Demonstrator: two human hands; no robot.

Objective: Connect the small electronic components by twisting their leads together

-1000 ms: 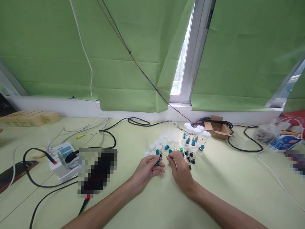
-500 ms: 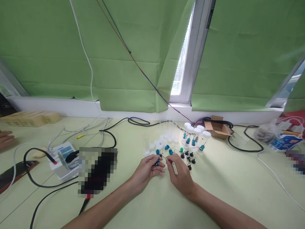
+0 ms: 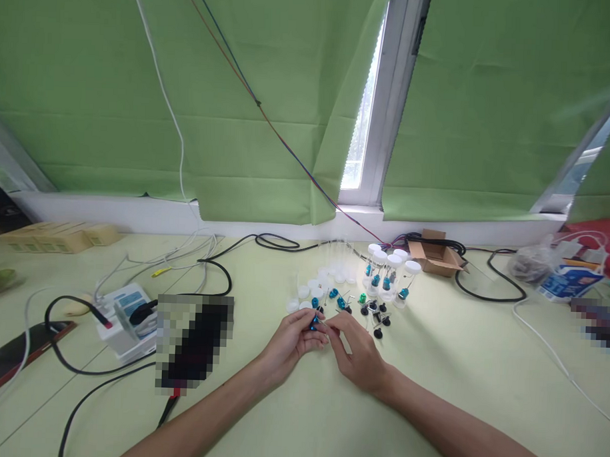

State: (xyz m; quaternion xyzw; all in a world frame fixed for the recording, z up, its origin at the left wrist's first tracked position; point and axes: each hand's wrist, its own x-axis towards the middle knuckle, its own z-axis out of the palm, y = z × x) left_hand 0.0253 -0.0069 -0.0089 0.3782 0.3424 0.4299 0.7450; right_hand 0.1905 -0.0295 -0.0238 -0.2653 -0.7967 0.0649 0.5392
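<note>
My left hand (image 3: pixel 295 336) is closed around a small shiny blue piece (image 3: pixel 314 321) between thumb and fingers. Close against it, my right hand (image 3: pixel 355 342) pinches a thin metal rod, mostly hidden by the fingertips. Whether the rod touches the blue piece I cannot make out. Just beyond lie several loose blue pieces (image 3: pixel 341 302) and a small green piece (image 3: pixel 362 298). Black pieces with thin metal stems (image 3: pixel 378 333) lie right of my right hand. White round caps (image 3: pixel 293 305) are on the table behind my left hand.
Clear tubes with white caps (image 3: pixel 412 267), holding blue pieces, stand at the right; clear tubes (image 3: pixel 340 263) stand behind the caps. A cardboard box (image 3: pixel 435 256) sits by the wall. To the left, a white power strip (image 3: pixel 126 322) and black cables (image 3: pixel 87 371) cover the green table (image 3: pixel 258 420).
My right hand has moved slightly left, bringing its fingertips up to the blue piece in my left hand. Another person's hand at the far left has withdrawn from view.
</note>
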